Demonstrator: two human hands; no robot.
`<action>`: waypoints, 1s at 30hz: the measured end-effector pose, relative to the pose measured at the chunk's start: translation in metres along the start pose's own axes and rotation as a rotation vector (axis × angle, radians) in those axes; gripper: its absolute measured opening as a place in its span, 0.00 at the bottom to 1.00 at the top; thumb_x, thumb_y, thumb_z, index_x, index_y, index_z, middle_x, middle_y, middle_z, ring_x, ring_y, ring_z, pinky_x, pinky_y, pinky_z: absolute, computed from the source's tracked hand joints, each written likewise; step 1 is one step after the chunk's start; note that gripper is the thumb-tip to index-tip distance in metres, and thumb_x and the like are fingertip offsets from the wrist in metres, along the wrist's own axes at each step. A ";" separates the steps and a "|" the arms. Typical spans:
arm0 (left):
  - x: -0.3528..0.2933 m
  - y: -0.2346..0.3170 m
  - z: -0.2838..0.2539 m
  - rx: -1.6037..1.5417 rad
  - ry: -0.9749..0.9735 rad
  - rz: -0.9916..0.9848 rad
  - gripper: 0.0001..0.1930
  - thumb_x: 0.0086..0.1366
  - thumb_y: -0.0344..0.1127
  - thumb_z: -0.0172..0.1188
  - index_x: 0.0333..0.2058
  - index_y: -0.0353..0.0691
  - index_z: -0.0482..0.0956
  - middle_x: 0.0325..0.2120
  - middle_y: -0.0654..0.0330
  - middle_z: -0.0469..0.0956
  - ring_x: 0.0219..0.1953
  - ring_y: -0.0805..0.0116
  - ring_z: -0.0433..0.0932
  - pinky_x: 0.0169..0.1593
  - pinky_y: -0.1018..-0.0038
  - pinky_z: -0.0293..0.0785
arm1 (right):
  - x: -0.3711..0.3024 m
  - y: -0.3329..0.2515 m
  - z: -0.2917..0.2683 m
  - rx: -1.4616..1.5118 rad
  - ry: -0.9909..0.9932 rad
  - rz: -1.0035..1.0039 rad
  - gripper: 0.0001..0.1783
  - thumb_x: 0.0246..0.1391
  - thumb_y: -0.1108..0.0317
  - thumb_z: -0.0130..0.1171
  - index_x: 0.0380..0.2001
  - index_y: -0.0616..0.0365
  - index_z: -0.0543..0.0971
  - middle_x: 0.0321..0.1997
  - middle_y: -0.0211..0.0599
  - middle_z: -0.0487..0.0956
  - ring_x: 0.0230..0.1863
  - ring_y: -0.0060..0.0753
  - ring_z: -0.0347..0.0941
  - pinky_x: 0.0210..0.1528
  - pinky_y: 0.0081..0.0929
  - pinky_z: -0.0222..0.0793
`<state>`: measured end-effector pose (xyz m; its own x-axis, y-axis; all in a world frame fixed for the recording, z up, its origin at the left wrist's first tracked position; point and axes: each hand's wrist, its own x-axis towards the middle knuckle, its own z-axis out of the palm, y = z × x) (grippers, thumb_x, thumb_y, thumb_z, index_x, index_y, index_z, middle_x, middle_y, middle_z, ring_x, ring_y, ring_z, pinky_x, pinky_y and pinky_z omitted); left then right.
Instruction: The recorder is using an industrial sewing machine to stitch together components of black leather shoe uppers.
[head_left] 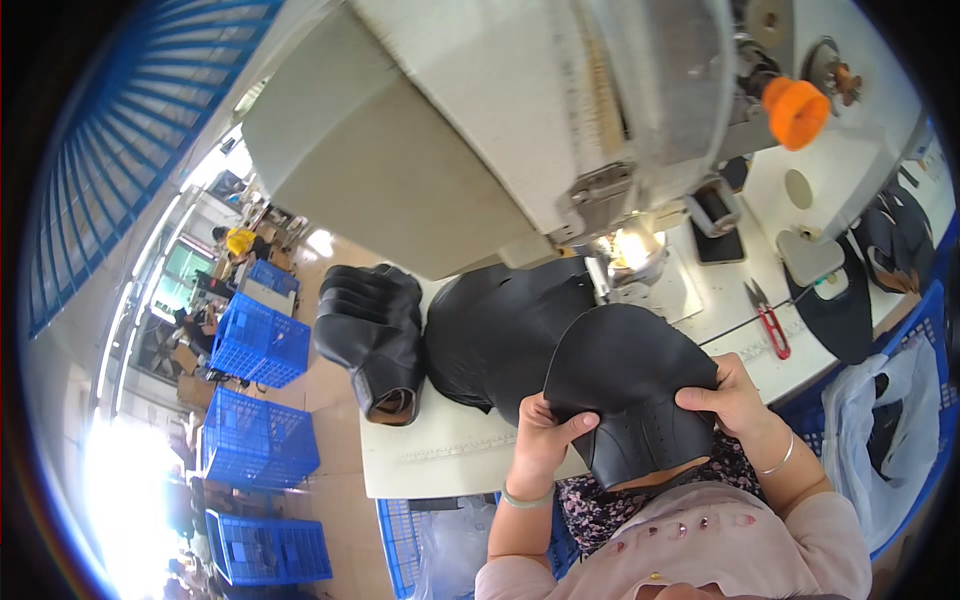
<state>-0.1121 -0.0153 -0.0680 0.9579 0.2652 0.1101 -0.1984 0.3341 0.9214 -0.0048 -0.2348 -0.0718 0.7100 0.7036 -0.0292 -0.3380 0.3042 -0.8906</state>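
A black leather shoe upper (628, 375) with a row of lace holes is held up between both my hands, just in front of the sewing machine (480, 130). My left hand (550, 432) grips its left edge, thumb on top. On the opposite edge my right hand (728, 398) pinches it in the same way, fingers underneath and out of sight. The upper's far rim comes close to the lit needle area (625, 255). Left of it, a pile of black leather pieces (500, 325) lies on the table (420, 465), beside a stack of nested black uppers (372, 335).
Red-handled thread snips (772, 325) lie right of the needle area. More black pieces (895, 235) sit at the far right. A blue crate with a plastic bag (865, 450) stands at my right. Blue crates (262, 437) line the floor at left, with people working beyond.
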 end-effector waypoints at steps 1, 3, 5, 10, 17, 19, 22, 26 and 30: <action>-0.004 0.001 -0.004 0.015 0.030 0.006 0.14 0.50 0.18 0.67 0.37 0.31 0.81 0.35 0.60 0.82 0.37 0.76 0.77 0.46 0.78 0.72 | 0.004 0.003 0.006 0.027 0.048 0.062 0.16 0.46 0.78 0.65 0.41 0.68 0.80 0.37 0.33 0.81 0.36 0.20 0.75 0.41 0.20 0.71; -0.014 0.005 -0.014 0.029 0.146 -0.055 0.14 0.51 0.19 0.67 0.38 0.31 0.80 0.35 0.59 0.82 0.36 0.73 0.78 0.46 0.76 0.73 | 0.010 0.009 0.019 0.090 -0.003 0.042 0.18 0.47 0.78 0.63 0.45 0.67 0.78 0.39 0.35 0.81 0.38 0.21 0.75 0.44 0.21 0.71; -0.030 0.020 -0.038 -0.008 0.271 0.091 0.13 0.52 0.20 0.66 0.38 0.32 0.80 0.35 0.59 0.82 0.36 0.72 0.79 0.45 0.76 0.74 | 0.014 0.011 0.027 0.128 -0.026 0.040 0.21 0.49 0.78 0.61 0.49 0.66 0.76 0.41 0.36 0.80 0.40 0.22 0.75 0.46 0.21 0.71; -0.058 0.087 -0.176 0.204 0.691 0.417 0.11 0.57 0.26 0.64 0.39 0.33 0.80 0.35 0.57 0.81 0.35 0.70 0.79 0.42 0.74 0.75 | 0.009 0.010 0.015 -0.148 -0.159 -0.046 0.16 0.51 0.79 0.56 0.46 0.66 0.76 0.41 0.41 0.80 0.40 0.27 0.76 0.46 0.24 0.72; -0.015 0.115 -0.301 0.591 0.976 0.377 0.14 0.60 0.36 0.66 0.39 0.30 0.79 0.33 0.58 0.80 0.33 0.72 0.76 0.40 0.77 0.73 | -0.001 0.019 -0.017 -0.244 -0.049 0.122 0.08 0.52 0.78 0.57 0.36 0.66 0.79 0.33 0.40 0.81 0.31 0.23 0.76 0.36 0.20 0.73; 0.000 0.125 -0.307 0.626 0.878 0.294 0.16 0.60 0.35 0.65 0.41 0.29 0.77 0.34 0.57 0.79 0.34 0.72 0.76 0.40 0.76 0.73 | -0.002 0.021 -0.018 -0.253 -0.041 0.128 0.07 0.52 0.77 0.58 0.35 0.66 0.79 0.30 0.38 0.81 0.29 0.22 0.76 0.33 0.19 0.73; 0.013 0.134 -0.311 1.062 1.015 -0.014 0.18 0.60 0.33 0.64 0.45 0.27 0.74 0.38 0.54 0.78 0.37 0.69 0.77 0.43 0.74 0.74 | -0.002 0.022 -0.017 -0.284 -0.022 0.101 0.06 0.52 0.76 0.58 0.33 0.66 0.79 0.29 0.38 0.81 0.28 0.21 0.76 0.31 0.18 0.72; 0.008 0.127 -0.301 1.011 1.047 0.296 0.28 0.56 0.33 0.67 0.53 0.29 0.70 0.46 0.46 0.76 0.50 0.60 0.75 0.52 0.70 0.70 | -0.010 0.014 -0.033 -0.301 0.062 0.060 0.05 0.53 0.75 0.57 0.32 0.66 0.79 0.28 0.37 0.81 0.27 0.20 0.75 0.29 0.17 0.71; 0.000 0.133 -0.252 1.250 1.114 0.528 0.19 0.62 0.31 0.59 0.51 0.32 0.72 0.46 0.50 0.75 0.47 0.60 0.74 0.53 0.69 0.70 | -0.028 -0.025 -0.096 -1.085 0.815 -0.598 0.04 0.51 0.75 0.58 0.31 0.61 0.78 0.28 0.32 0.78 0.28 0.21 0.75 0.27 0.16 0.67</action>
<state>-0.1908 0.2572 -0.0398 0.1575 0.7227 0.6730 0.3629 -0.6762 0.6412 0.0434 -0.3236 -0.0919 0.8406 -0.0070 0.5416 0.4773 -0.4629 -0.7469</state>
